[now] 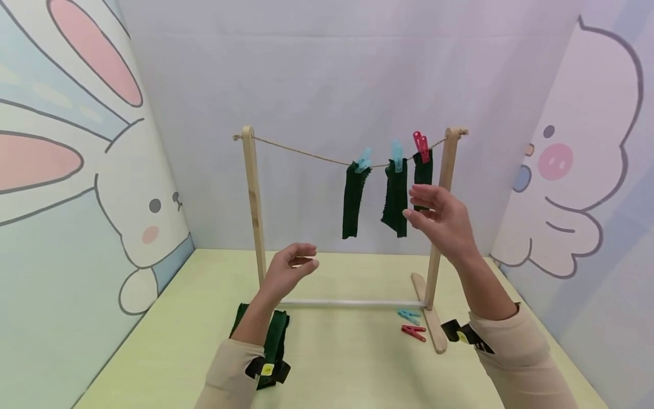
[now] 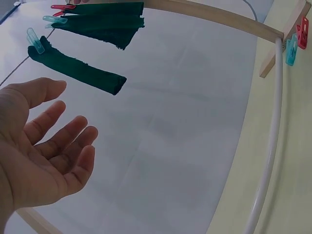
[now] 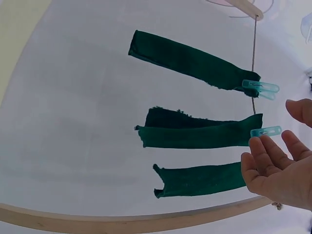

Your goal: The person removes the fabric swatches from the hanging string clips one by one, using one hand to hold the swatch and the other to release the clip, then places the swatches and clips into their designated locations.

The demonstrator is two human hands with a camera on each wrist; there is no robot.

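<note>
Three dark green cloth strips hang on a thin rope (image 1: 301, 151). Blue clothespins hold the left strip (image 1: 353, 204) and the middle strip (image 1: 395, 199); red clothespins (image 1: 422, 149) sit at the top of the right strip (image 1: 423, 170). In the head view my right hand (image 1: 447, 224) is in front of the right strip's lower part, fingers loosely bent and holding nothing. My left hand (image 1: 286, 272) hovers lower left, below the rope, with nothing between thumb and fingers. The left wrist view shows its fingers (image 2: 63, 129) relaxed and apart.
Wooden posts (image 1: 254, 199) carry the rope, with a white bar (image 1: 347, 303) joining them low down. A blue clothespin (image 1: 409, 316) and a red clothespin (image 1: 413, 332) lie near the right foot. Folded green cloth (image 1: 277, 335) lies beneath the left forearm.
</note>
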